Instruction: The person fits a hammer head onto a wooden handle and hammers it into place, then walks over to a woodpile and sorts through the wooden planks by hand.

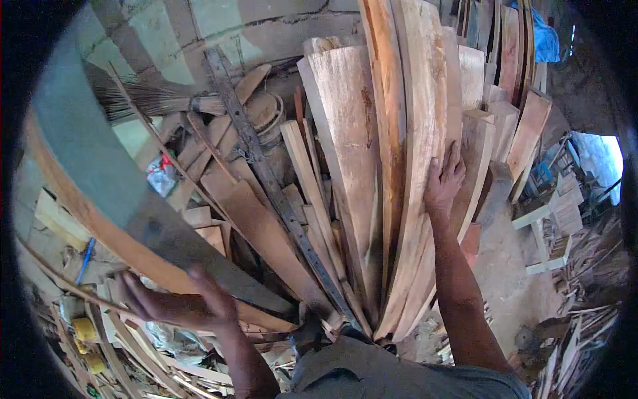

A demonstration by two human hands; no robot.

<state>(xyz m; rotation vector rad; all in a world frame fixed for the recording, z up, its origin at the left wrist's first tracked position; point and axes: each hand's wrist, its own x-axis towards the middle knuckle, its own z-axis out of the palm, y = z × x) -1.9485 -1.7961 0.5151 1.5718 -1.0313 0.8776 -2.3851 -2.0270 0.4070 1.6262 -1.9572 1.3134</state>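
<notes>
My right hand (445,179) rests with its fingers spread on a tall upright plank (422,100), one of several boards leaning against the wall. Left of that plank stand a narrow orange-brown board (387,100) and a wide pale board (347,113). My left hand (176,299) is blurred, its thumb apart from its fingers, close to the lower edge of a long grey-faced board (126,193). Whether it touches that board cannot be made out. Between the hands, a dark metal bar with holes (266,176) leans beside a brown plank (259,226).
A twig broom (156,96) and a round bucket (266,116) are at the back left. Yellow containers (86,329) and a blue pen-like object (86,261) lie at the left. A wooden frame (548,236) and scrap wood (578,339) are on the right.
</notes>
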